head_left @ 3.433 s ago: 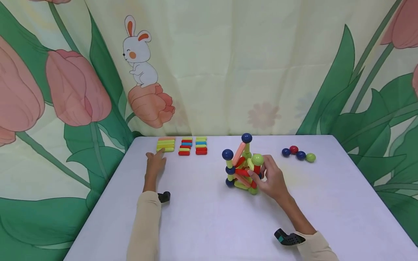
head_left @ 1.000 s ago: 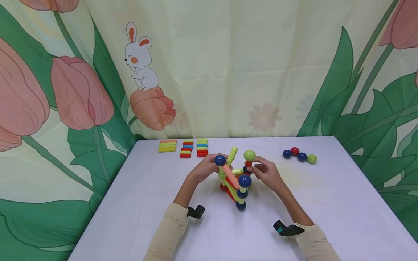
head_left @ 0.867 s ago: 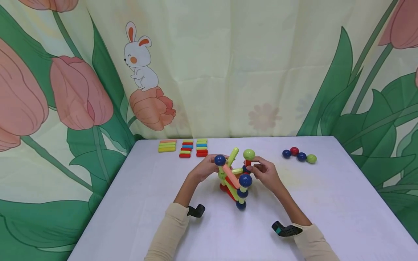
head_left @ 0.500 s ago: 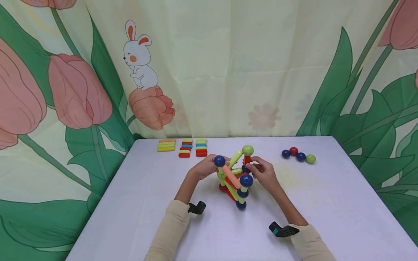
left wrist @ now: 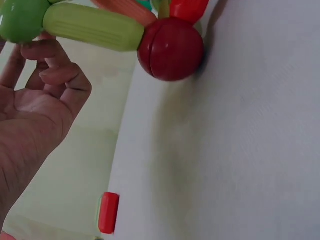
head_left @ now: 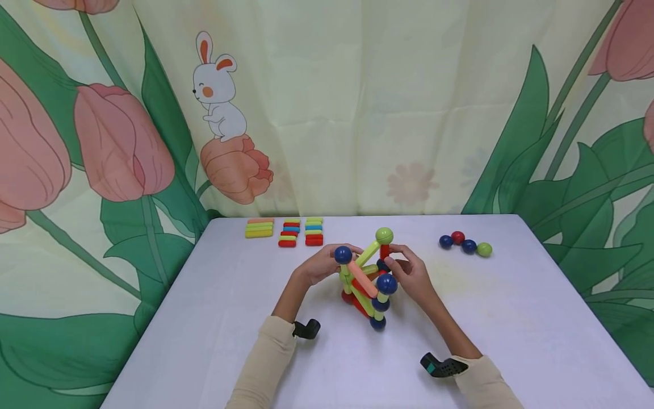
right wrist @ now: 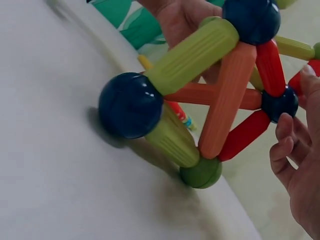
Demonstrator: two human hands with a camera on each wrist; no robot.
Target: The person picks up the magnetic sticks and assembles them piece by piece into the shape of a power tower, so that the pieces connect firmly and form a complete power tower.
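Hands [head_left: 410, 272] on ball-and-rod frame [head_left: 363, 279], rods [head_left: 289, 233] left, four balls [head_left: 468, 246] right

Looks like a kids' play-table corner rigged up for filming, though I can't tell if it's in a home, a classroom or a studio. The fabric backdrop [head_left: 327, 142] is creased and printed with giant tulips [head_left: 120, 147] and a cartoon rabbit [head_left: 219, 85], and it fills everything behind and beside the white table [head_left: 327, 363]. The toy side is the colourful stick-and-ball build [head_left: 361, 278] plus loose sticks [head_left: 259, 233] and balls [head_left: 468, 246], while the filming side is the wrist cameras [head_left: 309, 329].
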